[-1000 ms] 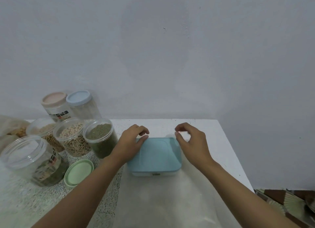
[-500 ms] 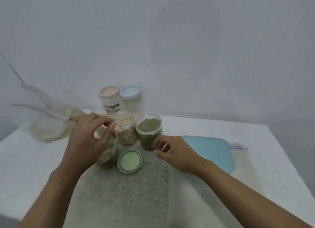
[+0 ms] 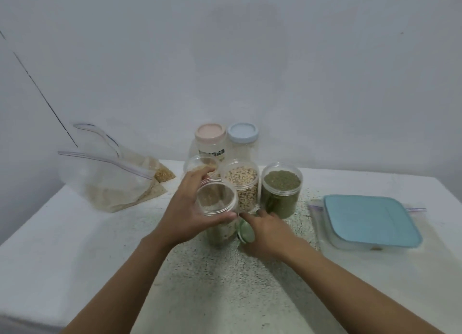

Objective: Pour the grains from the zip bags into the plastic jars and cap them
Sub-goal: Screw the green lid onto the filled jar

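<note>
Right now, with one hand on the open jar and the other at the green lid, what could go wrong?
The left hand grips the open jar right beside two uncovered full jars; bumping the bean jar or the green-grain jar could spill them. The right hand holds the green lid by its edge, tilted, so it might slip before capping.

2 bare forearms point(image 3: 120, 278), left hand point(image 3: 185, 208), right hand point(image 3: 268, 232)

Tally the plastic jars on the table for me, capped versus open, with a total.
Capped: 2, pink-lidded jar, blue-lidded jar.
Open: 4, tan-grain jar, pale-bean jar, green-grain jar, held jar in the left hand.
Total: 6.
</note>
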